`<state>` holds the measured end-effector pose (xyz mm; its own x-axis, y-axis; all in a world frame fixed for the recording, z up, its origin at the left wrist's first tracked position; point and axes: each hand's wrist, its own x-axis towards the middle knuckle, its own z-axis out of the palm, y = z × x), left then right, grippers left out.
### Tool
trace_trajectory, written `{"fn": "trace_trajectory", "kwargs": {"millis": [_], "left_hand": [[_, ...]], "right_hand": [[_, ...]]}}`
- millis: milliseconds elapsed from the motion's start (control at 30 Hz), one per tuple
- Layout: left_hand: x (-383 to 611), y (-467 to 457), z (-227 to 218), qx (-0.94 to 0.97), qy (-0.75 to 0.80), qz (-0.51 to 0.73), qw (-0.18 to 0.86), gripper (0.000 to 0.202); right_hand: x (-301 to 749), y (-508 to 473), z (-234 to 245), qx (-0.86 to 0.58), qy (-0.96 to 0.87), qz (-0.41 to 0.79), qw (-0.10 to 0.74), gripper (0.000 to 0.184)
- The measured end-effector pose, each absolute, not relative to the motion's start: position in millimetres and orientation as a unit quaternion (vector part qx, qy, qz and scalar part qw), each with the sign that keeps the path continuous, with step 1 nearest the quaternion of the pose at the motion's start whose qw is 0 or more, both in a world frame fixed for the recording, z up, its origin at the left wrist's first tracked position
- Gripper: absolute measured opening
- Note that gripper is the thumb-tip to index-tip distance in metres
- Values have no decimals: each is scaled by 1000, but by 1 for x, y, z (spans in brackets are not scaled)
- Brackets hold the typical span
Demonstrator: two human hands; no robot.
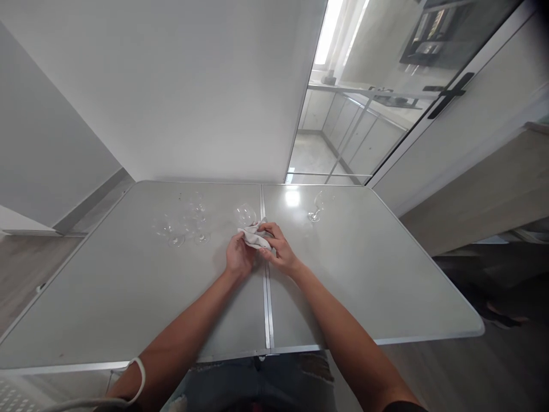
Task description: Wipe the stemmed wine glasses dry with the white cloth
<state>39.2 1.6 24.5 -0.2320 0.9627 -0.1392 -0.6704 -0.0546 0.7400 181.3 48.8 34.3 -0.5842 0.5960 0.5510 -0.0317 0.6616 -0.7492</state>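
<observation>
My left hand (238,256) is closed around the stem of a clear wine glass (245,216), whose bowl sticks out above the fingers. My right hand (278,247) pinches a small pale cloth (255,237) against that glass, just below the bowl. Both hands meet over the middle seam of a grey folding table (128,297). The stem and foot of the held glass are hidden by the hands and cloth.
Several more clear wine glasses (175,229) stand in a group on the left half of the table. One wine glass (316,207) stands alone at the back right. A white wall is behind; a glass sliding door (364,114) lies to the right.
</observation>
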Motion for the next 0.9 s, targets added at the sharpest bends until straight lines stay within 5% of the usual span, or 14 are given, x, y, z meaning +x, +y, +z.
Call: {"fn": "trace_trajectory", "kwargs": {"millis": [100,200,333,533,767,900], "left_hand": [[42,2,26,243,337,705,574,52],[46,2,23,281,354,705,546,48],[51,2,14,321,391,680,531,43],[52,2,10,394,399,644,520,49],[36,1,25,348,352,649,578,62],[30,6,23,345,361,657,565,61]], "right_hand": [[176,49,29,-237,-787,362,439,30],[171,47,24,-308,-763,356,442,11],[170,46,21,-376,-721,384,437,34],[175,52,22,-351,-647,511,444,38],[191,55,31,-220,-464,833,205,63],[192,55,31,-244,-466,826,204,57]]}}
